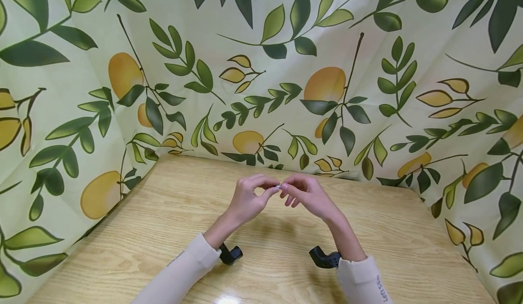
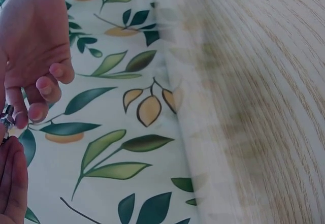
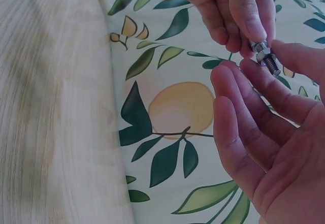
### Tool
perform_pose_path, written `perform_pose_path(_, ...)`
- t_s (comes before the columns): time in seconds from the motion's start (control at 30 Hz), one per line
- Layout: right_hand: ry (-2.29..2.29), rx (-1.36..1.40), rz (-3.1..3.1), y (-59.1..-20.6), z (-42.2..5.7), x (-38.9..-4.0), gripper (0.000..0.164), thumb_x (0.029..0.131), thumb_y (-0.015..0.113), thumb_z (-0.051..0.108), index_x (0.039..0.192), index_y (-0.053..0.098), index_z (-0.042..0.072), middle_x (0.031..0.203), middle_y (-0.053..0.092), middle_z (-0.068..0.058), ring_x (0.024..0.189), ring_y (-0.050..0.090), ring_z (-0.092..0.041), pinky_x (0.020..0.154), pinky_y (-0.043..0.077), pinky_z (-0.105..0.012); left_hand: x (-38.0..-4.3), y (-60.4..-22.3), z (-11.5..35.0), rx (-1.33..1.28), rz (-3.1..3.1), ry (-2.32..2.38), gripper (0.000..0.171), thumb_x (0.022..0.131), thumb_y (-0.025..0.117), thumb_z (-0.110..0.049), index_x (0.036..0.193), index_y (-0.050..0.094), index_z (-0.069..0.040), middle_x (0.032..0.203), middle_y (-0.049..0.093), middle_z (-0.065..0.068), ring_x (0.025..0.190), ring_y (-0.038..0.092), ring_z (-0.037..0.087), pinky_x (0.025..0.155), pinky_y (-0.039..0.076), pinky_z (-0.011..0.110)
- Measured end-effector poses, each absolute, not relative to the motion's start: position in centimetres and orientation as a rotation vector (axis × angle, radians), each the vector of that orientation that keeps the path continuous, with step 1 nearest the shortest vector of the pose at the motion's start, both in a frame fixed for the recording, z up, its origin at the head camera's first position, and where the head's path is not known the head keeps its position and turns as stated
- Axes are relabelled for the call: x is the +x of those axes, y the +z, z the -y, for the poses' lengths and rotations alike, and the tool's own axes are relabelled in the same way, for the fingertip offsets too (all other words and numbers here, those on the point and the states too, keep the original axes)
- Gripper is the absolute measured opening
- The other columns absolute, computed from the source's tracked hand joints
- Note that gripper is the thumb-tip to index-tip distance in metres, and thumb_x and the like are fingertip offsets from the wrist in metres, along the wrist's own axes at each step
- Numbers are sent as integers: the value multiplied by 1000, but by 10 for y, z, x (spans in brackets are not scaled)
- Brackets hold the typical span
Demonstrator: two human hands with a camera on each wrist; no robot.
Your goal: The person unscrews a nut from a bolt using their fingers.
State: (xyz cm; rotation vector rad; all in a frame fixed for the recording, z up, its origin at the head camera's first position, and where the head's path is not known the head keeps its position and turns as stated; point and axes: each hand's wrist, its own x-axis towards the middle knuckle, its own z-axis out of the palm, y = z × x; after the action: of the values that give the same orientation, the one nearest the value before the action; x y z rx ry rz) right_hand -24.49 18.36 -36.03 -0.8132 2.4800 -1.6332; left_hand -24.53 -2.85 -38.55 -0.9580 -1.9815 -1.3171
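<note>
A small silver threaded bolt [image 3: 273,67] with a hex nut [image 3: 264,56] partway along it is held between both hands above the table. My left hand [image 1: 250,198] pinches one end of the bolt between thumb and fingertips, and that end is hidden by them. My right hand [image 1: 309,196] has its thumb and index fingertip at the nut from the other side, its other fingers loosely bent. The right wrist view shows the threaded end pointing toward the right palm. In the left wrist view the bolt [image 2: 7,118] sits at the left edge, partly cut off.
Beneath the hands lies a light wood-grain table [image 1: 171,231]. A cloth [image 1: 261,81] printed with leaves and orange fruit hangs behind it and along its sides. Black wrist mounts [image 1: 324,257] project inward by both cream sleeves [image 1: 359,276].
</note>
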Motion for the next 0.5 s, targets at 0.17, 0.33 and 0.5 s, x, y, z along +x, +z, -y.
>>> perform_pose_path(0.17, -1629, -810, -2473, -360, -183, -245, 22, 103, 63, 15, 109, 68, -6, 95, 72, -22, 72, 70, -20, 65, 62, -34, -245, -385, 28, -957, 1984, -1312, 7, 90, 79, -6, 96, 80, -6, 90, 80, 4, 79, 75, 13, 69, 60, 24)
perform_pose_path(0.33, -1659, -800, -2458, -358, -182, -243, 23, 100, 67, 12, 113, 65, -7, 96, 71, -22, 72, 71, -24, 66, 62, -37, -244, -384, 29, -952, 1997, -1316, 7, 90, 79, -7, 97, 80, -7, 91, 80, 3, 80, 74, 12, 69, 61, 26)
perform_pose_path(0.5, -1679, -794, -2452, -358, -182, -241, 22, 99, 68, 11, 113, 64, -5, 96, 71, -23, 72, 71, -21, 67, 62, -36, -244, -385, 29, -943, 2009, -1327, 7, 91, 79, -8, 98, 80, -7, 91, 80, 3, 81, 74, 13, 68, 61, 31)
